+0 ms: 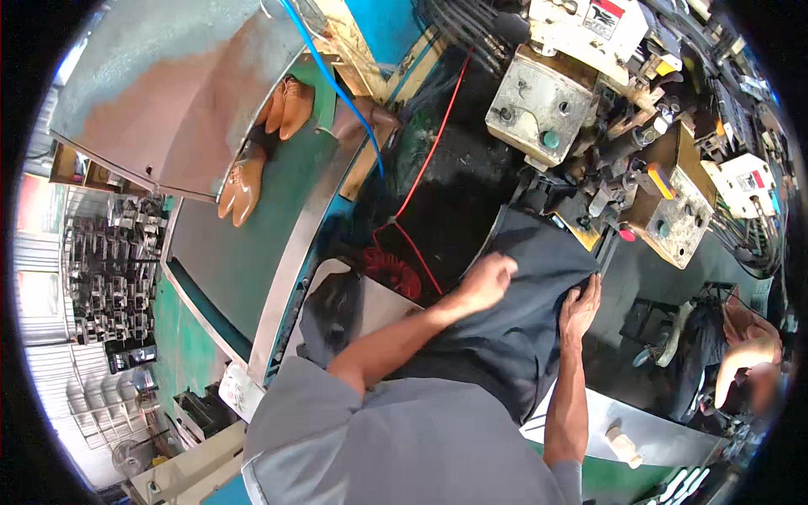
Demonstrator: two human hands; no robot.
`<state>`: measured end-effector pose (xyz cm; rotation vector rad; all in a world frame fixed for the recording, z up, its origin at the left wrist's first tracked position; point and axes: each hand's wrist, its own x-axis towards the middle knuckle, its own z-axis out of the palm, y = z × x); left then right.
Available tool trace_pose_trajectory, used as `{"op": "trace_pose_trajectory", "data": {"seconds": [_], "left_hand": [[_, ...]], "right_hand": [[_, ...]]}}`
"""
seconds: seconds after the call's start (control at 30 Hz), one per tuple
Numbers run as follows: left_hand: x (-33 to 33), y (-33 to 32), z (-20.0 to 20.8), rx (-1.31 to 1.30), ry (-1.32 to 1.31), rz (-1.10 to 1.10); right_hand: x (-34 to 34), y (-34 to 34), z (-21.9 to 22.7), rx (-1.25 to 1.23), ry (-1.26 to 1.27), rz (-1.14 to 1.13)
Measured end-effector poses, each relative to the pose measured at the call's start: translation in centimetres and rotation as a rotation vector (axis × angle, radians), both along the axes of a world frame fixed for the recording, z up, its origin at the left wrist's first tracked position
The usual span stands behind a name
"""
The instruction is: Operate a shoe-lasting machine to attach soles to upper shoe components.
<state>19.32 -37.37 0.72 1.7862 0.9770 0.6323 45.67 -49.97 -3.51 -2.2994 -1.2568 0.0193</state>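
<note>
My left hand (488,282) is held over my lap with its fingers curled in, and nothing shows in it. Under it lies the dark cloth (513,328) that covers my legs. My right hand (581,307) rests along the right edge of this cloth, near the knee, with the fingers stretched out. A machine with a worn grey control box (543,105) stands just past my knees.
Brown leather shoes (242,187) stand on a green conveyor (278,219) at the left. A red hose (433,151) and a blue hose (337,80) hang ahead. At the right another person (749,353) is bent over. A pale block-like piece (623,446) lies on a metal ledge.
</note>
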Motion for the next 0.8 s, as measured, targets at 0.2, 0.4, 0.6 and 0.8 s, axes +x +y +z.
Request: {"op": "trace_pose_trajectory", "data": {"seconds": [0.2,0.4,0.6,0.8], "left_hand": [[-0.1,-3.2,3.1,0.367,0.194,-0.298],[-4.3,-6.6,6.0,0.349,0.149,-0.305],[-9.3,-11.0,8.7,0.318,0.122,-0.231],[-9.9,-12.3,9.4,0.431,0.124,-0.125]], "right_hand": [[0.0,-0.8,-0.4,0.004,-0.041,-0.023],[2.3,0.1,1.7,0.050,0.173,-0.262],[0.7,2.3,2.3,0.102,0.187,-0.039],[0.0,2.8,1.7,0.164,0.196,0.057]]}}
